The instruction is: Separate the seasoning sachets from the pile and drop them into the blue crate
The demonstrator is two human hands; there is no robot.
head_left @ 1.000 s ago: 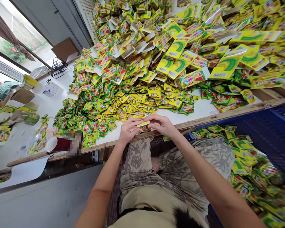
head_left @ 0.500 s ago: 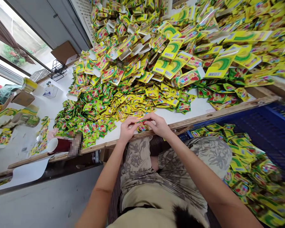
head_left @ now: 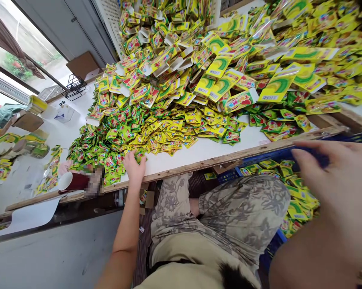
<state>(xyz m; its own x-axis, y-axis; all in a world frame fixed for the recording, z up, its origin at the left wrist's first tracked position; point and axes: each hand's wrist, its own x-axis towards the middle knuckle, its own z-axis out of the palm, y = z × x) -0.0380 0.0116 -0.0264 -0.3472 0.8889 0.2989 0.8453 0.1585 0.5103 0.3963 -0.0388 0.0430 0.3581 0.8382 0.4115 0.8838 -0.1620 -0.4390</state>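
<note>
My left hand (head_left: 134, 167) is at the near edge of a heap of green sachets (head_left: 111, 140), thumb and fingers apart at the sachets there. No sachet shows clearly in its grasp. Yellow sachets (head_left: 165, 134) lie just to the right of the green ones. My right hand (head_left: 340, 180) is out at the far right, blurred and close to the camera, above a blue crate (head_left: 253, 156) of packed yellow-green sachets (head_left: 298, 192). Its thumb and forefinger are spread, with nothing visible between them.
Yellow printed cartons (head_left: 217, 86) are piled behind the sachets. A wooden strip (head_left: 181, 171) edges the white table (head_left: 183, 158). At left stand a dark red cup (head_left: 76, 181), a black wire rack (head_left: 74, 86) and a small white box (head_left: 64, 114).
My hands were together at the table edge, pinching a small sachet. They have parted: the left moved left to the green sachets, the right swung far right over the crate.
</note>
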